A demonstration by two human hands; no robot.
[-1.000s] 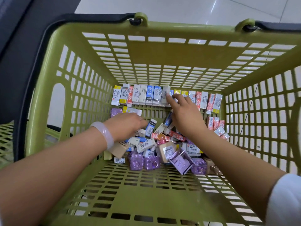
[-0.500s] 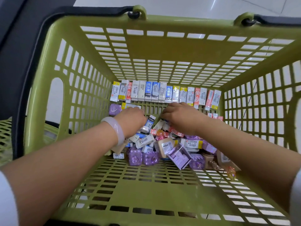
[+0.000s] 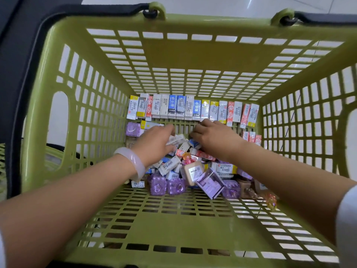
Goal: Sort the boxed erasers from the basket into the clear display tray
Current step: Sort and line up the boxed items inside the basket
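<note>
While both hands dig the pile, left hand [image 3: 154, 144] pinches white eraser [image 3: 176, 140] lengthwise rightward, right hand [image 3: 212, 138] grip unclear.

- The basket [image 3: 193, 55] is green plastic, smooth and a bit dull, with lots of slots.
- Its handles [image 3: 92, 10] look like black plastic.
- The eraser boxes [image 3: 174, 107] look like printed paper with a soft shine.
- The purple cases [image 3: 158, 185] are clear, shiny plastic.
- The bracelet [image 3: 133, 161] is smooth, milky and glossy, like stone or glass.
- The floor [image 3: 212, 4] is pale, smooth and shiny.
</note>
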